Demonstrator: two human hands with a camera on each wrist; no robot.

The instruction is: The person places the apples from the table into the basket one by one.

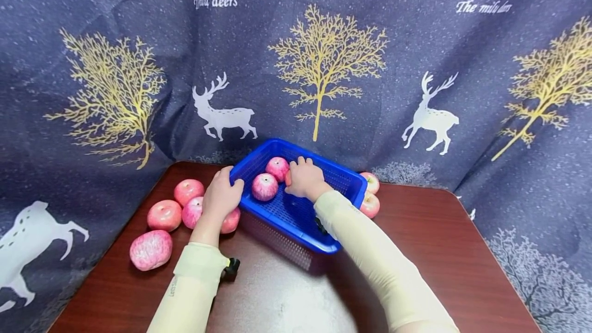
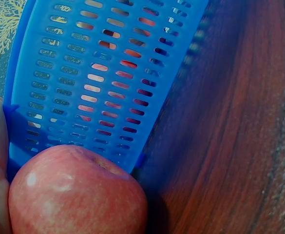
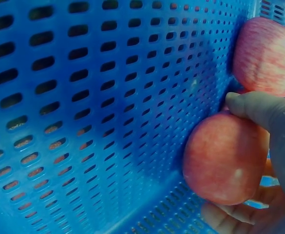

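A blue plastic basket [image 1: 288, 229] with slotted walls sits at an angle near the back of the table. At its left corner my left hand [image 1: 221, 195] grips the rim. Inside the basket my right hand [image 1: 305, 178] holds a red apple [image 3: 225, 161], thumb on top and fingers beneath, low beside the slotted wall. Two streaked apples, one nearer [image 1: 265, 187] and one behind it [image 1: 277, 168], lie to the left of that hand. Close under my left hand, an apple [image 2: 79, 195] rests against the outside of the basket.
Left of the basket several more apples lie on the brown table [image 1: 444, 251], among them a striped one [image 1: 150, 250] near the left edge. Two pale red apples [image 1: 370, 204] stand beside the basket's right end. A dark curtain [image 1: 259, 55] with deer and trees hangs behind.
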